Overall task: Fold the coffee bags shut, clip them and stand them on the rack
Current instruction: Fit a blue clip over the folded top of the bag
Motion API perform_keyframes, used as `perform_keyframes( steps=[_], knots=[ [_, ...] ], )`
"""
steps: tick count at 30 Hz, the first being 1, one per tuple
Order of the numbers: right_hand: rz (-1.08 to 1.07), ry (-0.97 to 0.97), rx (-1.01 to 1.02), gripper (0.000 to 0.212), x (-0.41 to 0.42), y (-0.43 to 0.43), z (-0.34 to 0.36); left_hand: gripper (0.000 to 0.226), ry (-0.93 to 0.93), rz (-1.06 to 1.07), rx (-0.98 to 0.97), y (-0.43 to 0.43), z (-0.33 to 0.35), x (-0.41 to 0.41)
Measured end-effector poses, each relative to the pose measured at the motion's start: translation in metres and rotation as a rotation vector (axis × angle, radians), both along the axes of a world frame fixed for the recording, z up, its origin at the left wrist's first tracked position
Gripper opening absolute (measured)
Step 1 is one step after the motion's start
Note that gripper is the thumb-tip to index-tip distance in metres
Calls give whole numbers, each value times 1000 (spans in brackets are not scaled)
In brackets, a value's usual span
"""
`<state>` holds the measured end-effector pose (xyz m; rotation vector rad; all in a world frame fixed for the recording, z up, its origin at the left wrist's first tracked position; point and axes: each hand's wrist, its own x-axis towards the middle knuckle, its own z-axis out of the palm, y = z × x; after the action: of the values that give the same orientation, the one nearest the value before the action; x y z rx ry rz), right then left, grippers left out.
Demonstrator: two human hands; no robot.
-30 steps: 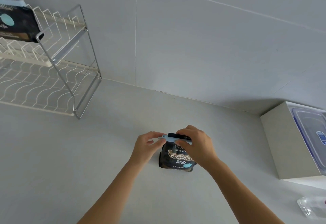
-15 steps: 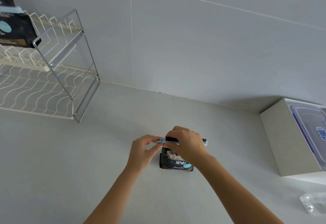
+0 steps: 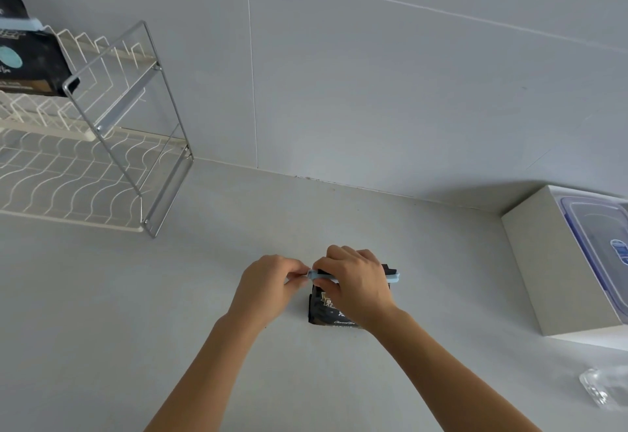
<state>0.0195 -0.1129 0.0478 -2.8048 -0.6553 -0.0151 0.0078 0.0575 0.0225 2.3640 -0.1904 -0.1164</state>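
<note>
A big grey counter (image 3: 102, 312) fills the lower part of the frame, with a tiled wall (image 3: 373, 74) above it. In the upper left stands a wire rack (image 3: 112, 146), and one coffee bag (image 3: 30, 57) with a blue clip on top already stands on its top shelf at the far left edge. So that bag looks done. At the right edge sits a white box (image 3: 550, 261) with a clear lid on it. In the lower middle, a second black coffee bag (image 3: 326, 312) stands on the counter. Its top looks folded down, and a light blue clip (image 3: 394, 277) lies along the fold. I think the clip is being pressed on now, so this bag must then go to the rack. The right hand (image 3: 356, 282) is curled over the top of the bag and the clip, pressing down. The left hand (image 3: 268, 285) pinches the clip's left end with closed fingertips.
</note>
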Motion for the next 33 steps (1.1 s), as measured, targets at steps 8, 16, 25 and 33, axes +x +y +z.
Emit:
perform_keyframes(
  steps=[8, 16, 25, 33],
  knots=[
    [-22, -39, 38, 3, -2, -3, -1, 16, -37, 44, -57, -6, -1, -10],
    [-55, -49, 68, 8, -7, -3, -3, 15, 40, 154, -222, -13, -5, -21],
    [-59, 164, 273, 19, -15, -15, 7, 13, 224, 265, -636, -28, -14, -18],
    [-43, 99, 255, 9, -15, -11, 7, 14, 337, 113, -809, -27, -17, -21]
  ],
)
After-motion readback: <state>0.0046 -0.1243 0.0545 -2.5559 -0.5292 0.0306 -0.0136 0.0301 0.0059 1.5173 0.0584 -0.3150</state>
